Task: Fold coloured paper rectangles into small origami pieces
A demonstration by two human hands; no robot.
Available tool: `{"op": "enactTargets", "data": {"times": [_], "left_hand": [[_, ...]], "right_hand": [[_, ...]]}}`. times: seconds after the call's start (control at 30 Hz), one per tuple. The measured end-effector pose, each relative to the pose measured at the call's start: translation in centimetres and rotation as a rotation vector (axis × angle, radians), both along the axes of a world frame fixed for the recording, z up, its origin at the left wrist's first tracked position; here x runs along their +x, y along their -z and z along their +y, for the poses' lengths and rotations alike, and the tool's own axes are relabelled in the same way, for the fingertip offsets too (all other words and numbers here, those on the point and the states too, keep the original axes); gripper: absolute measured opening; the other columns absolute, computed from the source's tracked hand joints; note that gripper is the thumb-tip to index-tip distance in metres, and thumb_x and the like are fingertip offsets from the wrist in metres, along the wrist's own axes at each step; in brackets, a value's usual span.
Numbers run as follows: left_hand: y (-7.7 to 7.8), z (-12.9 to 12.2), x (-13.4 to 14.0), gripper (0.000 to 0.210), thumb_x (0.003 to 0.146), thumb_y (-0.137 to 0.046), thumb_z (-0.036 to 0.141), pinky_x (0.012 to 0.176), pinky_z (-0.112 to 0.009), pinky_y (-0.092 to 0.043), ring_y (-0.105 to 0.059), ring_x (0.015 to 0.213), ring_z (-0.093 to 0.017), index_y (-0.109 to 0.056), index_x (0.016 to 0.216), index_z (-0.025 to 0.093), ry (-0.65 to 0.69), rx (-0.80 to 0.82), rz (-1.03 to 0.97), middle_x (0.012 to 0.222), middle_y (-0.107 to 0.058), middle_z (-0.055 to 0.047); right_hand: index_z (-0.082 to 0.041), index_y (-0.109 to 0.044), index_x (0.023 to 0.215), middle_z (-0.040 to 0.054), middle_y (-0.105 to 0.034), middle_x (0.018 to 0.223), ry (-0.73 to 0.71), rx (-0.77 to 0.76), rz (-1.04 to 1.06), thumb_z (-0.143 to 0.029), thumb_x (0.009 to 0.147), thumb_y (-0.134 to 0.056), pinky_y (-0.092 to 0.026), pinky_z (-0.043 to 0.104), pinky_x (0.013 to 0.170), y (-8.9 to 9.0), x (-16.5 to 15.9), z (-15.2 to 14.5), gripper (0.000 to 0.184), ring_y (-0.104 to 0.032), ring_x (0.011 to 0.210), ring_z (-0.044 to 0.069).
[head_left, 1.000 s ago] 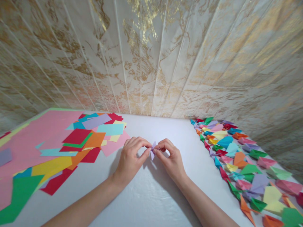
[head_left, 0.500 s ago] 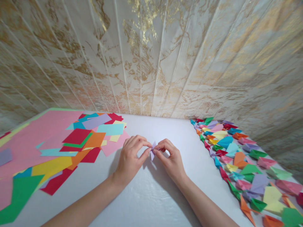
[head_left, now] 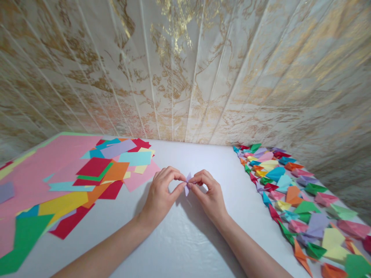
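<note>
A small piece of folded purple paper (head_left: 187, 189) is pinched between my two hands above the middle of the white table. My left hand (head_left: 165, 189) grips its left side between thumb and forefinger. On the opposite side my right hand (head_left: 207, 191) pinches it the same way, fingertips close to those of the left. Pointed ends of the paper stick out above and below the fingertips; its centre is mostly covered by them.
Loose coloured paper sheets and cut pieces (head_left: 94, 170) overlap on the left, over a large pink sheet (head_left: 58, 158). Rows of folded paper figures (head_left: 307, 208) in many colours cover the right side. Behind the white table (head_left: 185, 247) rises a gold-patterned curtain (head_left: 179, 77).
Almost nothing differs. My left hand has shifted very slightly, and the purple paper appears turned a little between the fingertips.
</note>
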State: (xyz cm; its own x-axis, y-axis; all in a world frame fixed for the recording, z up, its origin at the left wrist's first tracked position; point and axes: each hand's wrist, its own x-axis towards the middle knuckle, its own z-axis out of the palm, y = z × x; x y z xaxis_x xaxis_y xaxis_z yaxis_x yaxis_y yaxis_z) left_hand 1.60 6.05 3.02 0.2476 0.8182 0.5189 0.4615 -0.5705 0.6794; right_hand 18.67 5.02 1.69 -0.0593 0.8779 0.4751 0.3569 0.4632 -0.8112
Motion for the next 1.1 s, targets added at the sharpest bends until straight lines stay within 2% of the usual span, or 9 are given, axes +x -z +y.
{"op": "enactTargets", "data": {"times": [0.57, 0.8, 0.93, 1.1], "left_hand": [[-0.34, -0.09, 0.08, 0.016, 0.089, -0.062, 0.01, 0.081, -0.033, -0.036, -0.058, 0.084, -0.018, -0.056, 0.08, 0.021, -0.014, 0.006, 0.02, 0.083, -0.063, 0.003], [0.09, -0.07, 0.18, 0.011, 0.087, -0.066, 0.013, 0.084, -0.033, -0.04, -0.058, 0.093, -0.02, -0.061, 0.092, 0.022, -0.01, -0.025, 0.001, 0.094, -0.064, 0.0], [-0.09, -0.07, 0.18, 0.006, 0.088, -0.064, 0.017, 0.083, -0.034, -0.04, -0.058, 0.089, -0.02, -0.061, 0.086, 0.023, -0.014, -0.045, -0.008, 0.088, -0.064, 0.001], [-0.16, 0.03, 0.11, 0.012, 0.09, -0.059, 0.019, 0.081, -0.034, -0.039, -0.057, 0.084, -0.02, -0.059, 0.078, 0.022, -0.016, -0.107, -0.023, 0.082, -0.063, 0.001]], "right_hand": [[-0.021, -0.065, 0.079, 0.0, -0.058, 0.076, -0.014, 0.029, -0.036, -0.016, 0.088, -0.065, -0.04, 0.03, 0.07, -0.23, -0.31, -0.23, 0.01, -0.052, 0.075, 0.017], [-0.021, -0.067, 0.08, 0.0001, -0.059, 0.077, 0.0, -0.002, 0.013, -0.018, 0.088, -0.065, -0.041, 0.029, 0.069, -0.05, -0.17, -0.07, 0.009, -0.052, 0.074, 0.017], [-0.022, -0.068, 0.08, 0.0004, -0.06, 0.077, 0.003, -0.015, 0.002, -0.02, 0.087, -0.066, -0.042, 0.03, 0.069, -0.1, -0.21, -0.06, 0.008, -0.053, 0.074, 0.017], [-0.022, -0.068, 0.082, 0.0013, -0.062, 0.077, -0.005, -0.043, -0.03, -0.023, 0.089, -0.065, -0.043, 0.031, 0.07, -0.21, -0.36, -0.1, 0.008, -0.053, 0.075, 0.018]]}}
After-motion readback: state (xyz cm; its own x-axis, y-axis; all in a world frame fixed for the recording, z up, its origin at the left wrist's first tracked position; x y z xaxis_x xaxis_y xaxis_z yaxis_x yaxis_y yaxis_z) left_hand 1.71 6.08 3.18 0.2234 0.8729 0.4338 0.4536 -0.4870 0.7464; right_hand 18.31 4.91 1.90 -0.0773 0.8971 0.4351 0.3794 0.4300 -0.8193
